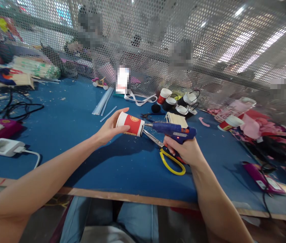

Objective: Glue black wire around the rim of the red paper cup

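Observation:
My left hand (pixel 111 125) is closed round a red and white paper cup (pixel 134 125), which lies tilted on its side above the table. In my right hand (pixel 183 148) is a blue hot glue gun (pixel 174 131), a small red light showing on its body. The gun's metal nozzle points left and comes up to the cup's right end; whether it touches, I cannot tell. Below the gun, scissors (pixel 172 163) with yellow handles lie on the blue table (pixel 102 175), partly hidden by my right hand.
Clear glue sticks (pixel 102 102) and a white ribbon (pixel 140 99) lie beyond the cup. Several paper cups with wire loops (pixel 188 98) stand near the perforated metal screen (pixel 143 44). Purple power strips (pixel 2 131) with cables are at the left and right. Pink scraps (pixel 254 126) crowd the right side.

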Tool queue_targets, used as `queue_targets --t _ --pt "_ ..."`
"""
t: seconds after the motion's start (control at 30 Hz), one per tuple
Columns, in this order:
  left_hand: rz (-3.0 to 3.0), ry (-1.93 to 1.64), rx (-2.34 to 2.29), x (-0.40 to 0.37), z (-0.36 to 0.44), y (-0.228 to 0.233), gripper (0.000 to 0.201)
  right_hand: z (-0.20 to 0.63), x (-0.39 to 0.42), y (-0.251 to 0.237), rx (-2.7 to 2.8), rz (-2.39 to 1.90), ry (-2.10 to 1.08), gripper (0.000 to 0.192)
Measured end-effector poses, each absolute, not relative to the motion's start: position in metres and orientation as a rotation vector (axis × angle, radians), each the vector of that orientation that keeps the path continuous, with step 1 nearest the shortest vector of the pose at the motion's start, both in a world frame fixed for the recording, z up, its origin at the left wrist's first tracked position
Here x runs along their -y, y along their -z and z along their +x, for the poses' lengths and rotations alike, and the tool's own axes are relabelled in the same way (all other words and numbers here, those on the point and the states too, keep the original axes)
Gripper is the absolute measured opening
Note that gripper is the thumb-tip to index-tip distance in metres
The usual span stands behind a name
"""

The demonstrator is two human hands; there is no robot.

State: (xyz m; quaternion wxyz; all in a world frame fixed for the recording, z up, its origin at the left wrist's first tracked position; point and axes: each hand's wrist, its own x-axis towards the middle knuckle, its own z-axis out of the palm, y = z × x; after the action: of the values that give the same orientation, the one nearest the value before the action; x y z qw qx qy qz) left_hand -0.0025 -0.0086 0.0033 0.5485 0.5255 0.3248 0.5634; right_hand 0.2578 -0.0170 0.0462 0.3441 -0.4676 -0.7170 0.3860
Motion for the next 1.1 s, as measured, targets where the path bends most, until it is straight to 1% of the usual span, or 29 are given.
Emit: queue_targets --t 0.27,0.5,0.77,0.93,1.1 --pt "1.304 -1.352 -0.81 0.0085 -0.0015 -0.0041 0.069 0.2561 0.0201 -0.0436 1.907 -1.224 -0.869 0.029" --pt "1.39 -1.374 -0.875 0.0088 -0.0015 -0.0069 0.07 0.2545 0.0189 -0.0475 1.967 -1.291 -0.647 0.021" --pt "1.415 -1.401 -0.856 0.0093 -0.0006 -0.0071 0.067 0.2538 0.0203 -0.0471 1.975 -1.244 -0.654 0.015" --pt "1.442 -1.39 -0.895 0.0104 -0.0003 -0.0074 0.072 0.2543 0.0197 -0.0435 1.941 -1.288 -0.621 0.02" --pt "1.455 -1.39 -0.918 0.0109 0.0001 -0.008 0.071 0.2555 0.0189 -0.0419 1.98 -1.244 -0.63 0.023"
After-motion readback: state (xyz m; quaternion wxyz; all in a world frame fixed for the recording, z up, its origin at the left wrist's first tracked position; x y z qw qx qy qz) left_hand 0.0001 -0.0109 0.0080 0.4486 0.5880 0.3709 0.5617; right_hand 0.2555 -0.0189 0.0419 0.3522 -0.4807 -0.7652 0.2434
